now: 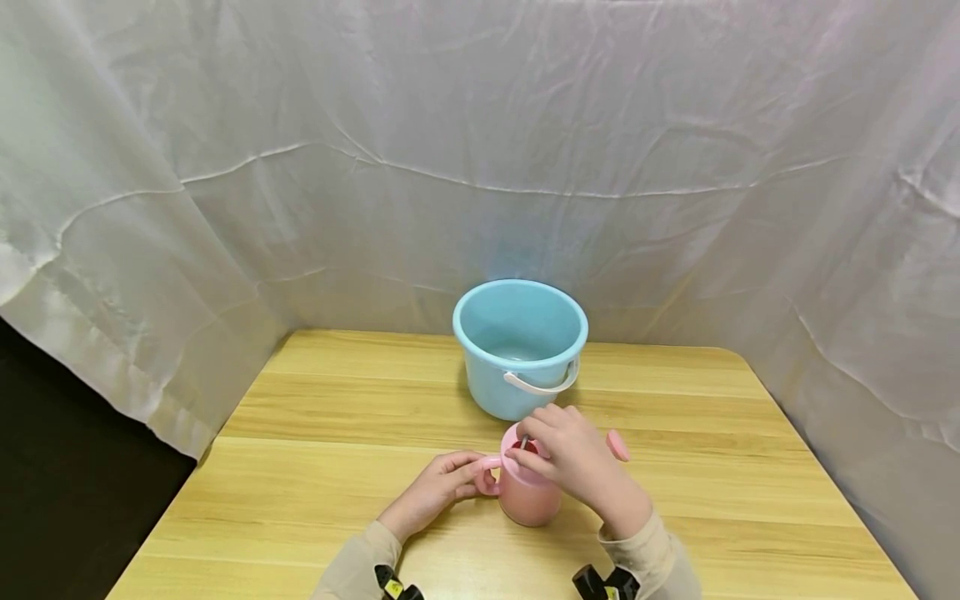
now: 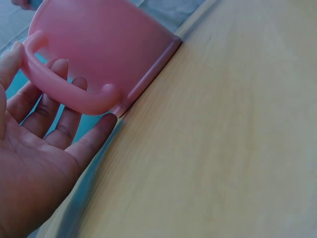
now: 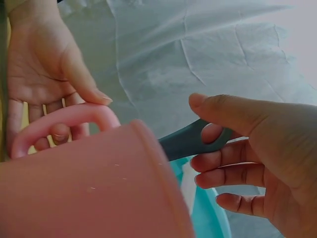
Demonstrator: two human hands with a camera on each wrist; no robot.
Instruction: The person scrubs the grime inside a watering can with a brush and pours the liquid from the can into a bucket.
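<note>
A pink watering can [image 1: 529, 497] stands upright on the table, its handle to the left and its round pink spout head [image 1: 617, 445] showing beyond the right wrist. My left hand [image 1: 444, 490] holds the handle [image 2: 74, 96], thumb on top and fingers reaching behind the loop. Over the can's mouth, my right hand [image 1: 573, 458] pinches the dark grey handle [image 3: 185, 141] of a tool, with a fingertip at the hole in its end. The tool's other end is inside the can, hidden by its wall. Something red [image 1: 531, 447] shows in the opening.
A light blue bucket [image 1: 487, 387] with a white carrying handle [image 1: 542, 388] stands just behind the watering can. The wooden table [image 1: 300, 500] has pale curtains [image 1: 420, 233] hanging along its back and sides.
</note>
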